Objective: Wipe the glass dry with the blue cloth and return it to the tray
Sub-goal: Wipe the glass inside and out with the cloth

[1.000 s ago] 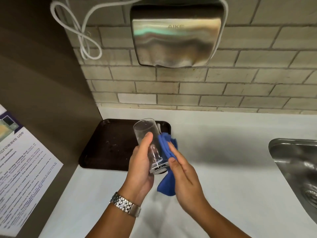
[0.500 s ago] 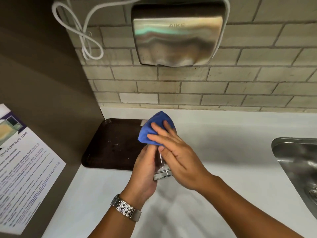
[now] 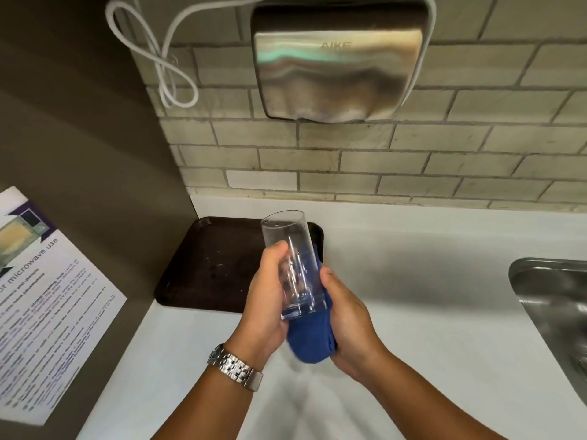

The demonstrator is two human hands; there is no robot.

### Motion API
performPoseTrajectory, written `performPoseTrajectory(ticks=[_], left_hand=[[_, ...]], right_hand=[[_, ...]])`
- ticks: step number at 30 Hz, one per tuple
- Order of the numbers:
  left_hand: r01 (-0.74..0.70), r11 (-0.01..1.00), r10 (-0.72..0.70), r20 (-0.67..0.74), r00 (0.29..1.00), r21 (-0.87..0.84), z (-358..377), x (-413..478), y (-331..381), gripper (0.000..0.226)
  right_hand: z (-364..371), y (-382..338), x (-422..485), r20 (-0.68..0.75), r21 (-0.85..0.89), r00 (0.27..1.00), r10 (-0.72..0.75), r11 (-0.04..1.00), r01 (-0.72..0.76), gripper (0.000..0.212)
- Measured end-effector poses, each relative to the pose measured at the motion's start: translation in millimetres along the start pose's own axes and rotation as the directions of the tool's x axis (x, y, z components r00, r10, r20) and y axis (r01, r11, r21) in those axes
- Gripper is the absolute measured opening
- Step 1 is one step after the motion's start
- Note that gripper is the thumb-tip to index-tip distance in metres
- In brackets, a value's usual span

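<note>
A clear tall glass (image 3: 290,249) is held tilted above the counter, its open mouth pointing up and away from me. My left hand (image 3: 263,300) grips its left side, thumb across the front. My right hand (image 3: 347,315) holds the blue cloth (image 3: 313,339), bunched under and against the right side and base of the glass. The dark brown tray (image 3: 209,265) lies on the white counter just behind and left of my hands, with nothing on it.
A steel sink (image 3: 552,306) is set into the counter at the right. A metal hand dryer (image 3: 336,58) with a white cable hangs on the tiled wall above. At left, a brown panel carries a microwave notice (image 3: 41,309).
The cloth, which covered the top of the glass half a second ago, has slid down to its base with my right hand. The glass mouth is uncovered again.
</note>
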State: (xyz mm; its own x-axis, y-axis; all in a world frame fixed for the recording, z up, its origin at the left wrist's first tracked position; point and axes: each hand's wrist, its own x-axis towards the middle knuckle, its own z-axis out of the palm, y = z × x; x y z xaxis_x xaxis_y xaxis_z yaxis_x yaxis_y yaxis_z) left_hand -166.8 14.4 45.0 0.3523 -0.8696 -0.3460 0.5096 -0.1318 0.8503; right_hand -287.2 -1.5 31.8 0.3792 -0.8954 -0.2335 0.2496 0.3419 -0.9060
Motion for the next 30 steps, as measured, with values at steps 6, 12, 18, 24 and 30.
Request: performPoseTrajectory(ticks=[6, 12, 18, 24, 30], left_hand=[[-0.096, 0.994, 0.103, -0.182, 0.978, 0.046, 3.7, -2.1, -4.2, 0.05], [0.033, 0.999, -0.032, -0.082, 0.996, 0.016, -1.1, -5.7, -4.3, 0.059], [0.035, 0.999, -0.034, -0.08, 0.996, 0.011, 1.5, -12.9, -10.0, 0.079], [-0.056, 0.997, 0.06, -0.078, 0.995, 0.048, 4.1, -12.4, -8.6, 0.091], [-0.057, 0.995, 0.062, -0.062, 0.996, 0.08, 4.0, -11.5, -11.7, 0.089]], right_hand=[[-2.2, 4.3, -10.6, 0.04, -0.146, 0.971, -0.234, 0.96, 0.237, 0.04], [-9.9, 18.8, -16.5, 0.265, -0.441, 0.84, -0.474, 0.715, 0.543, 0.047], [-9.2, 6.1, -15.2, 0.265, -0.351, 0.86, -0.436, 0.787, 0.507, 0.03], [-7.8, -12.4, -7.1, 0.223, -0.246, 0.925, -0.307, 0.901, 0.358, 0.044], [-8.4, -18.9, 3.3, 0.285, -0.327, 0.902, -0.325, 0.851, 0.411, 0.045]])
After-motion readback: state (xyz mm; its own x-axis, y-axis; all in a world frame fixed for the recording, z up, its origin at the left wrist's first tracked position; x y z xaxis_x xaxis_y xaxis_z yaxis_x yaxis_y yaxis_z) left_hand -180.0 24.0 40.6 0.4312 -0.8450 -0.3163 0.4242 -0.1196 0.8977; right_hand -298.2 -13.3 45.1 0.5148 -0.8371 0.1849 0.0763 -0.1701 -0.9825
